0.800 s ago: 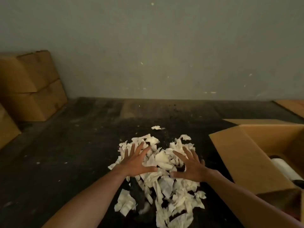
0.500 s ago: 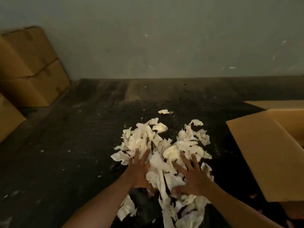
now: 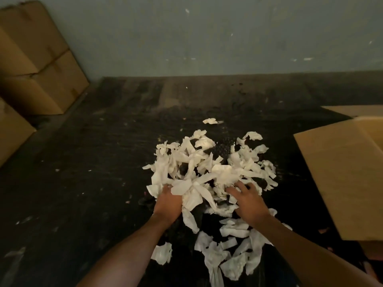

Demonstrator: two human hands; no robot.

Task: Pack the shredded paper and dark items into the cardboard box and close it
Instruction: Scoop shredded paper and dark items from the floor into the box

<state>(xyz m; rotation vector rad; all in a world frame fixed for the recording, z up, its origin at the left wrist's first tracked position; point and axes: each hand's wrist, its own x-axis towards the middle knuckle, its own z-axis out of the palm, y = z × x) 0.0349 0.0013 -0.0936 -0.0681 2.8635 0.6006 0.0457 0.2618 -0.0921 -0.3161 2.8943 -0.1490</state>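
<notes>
At the bottom centre of the frame, loose white torn paper strips trail toward the camera and are best swept in with the rest. Just above them, the left hand digs under the left edge of the heap of white shredded paper, fingers hidden beneath it, so its grip cannot be told. The right hand rests on the heap's right side, fingers spread. Scooping inward from both sides should lift more. A dark textured item peeks out mid-heap. The open brown cardboard box waits at right.
</notes>
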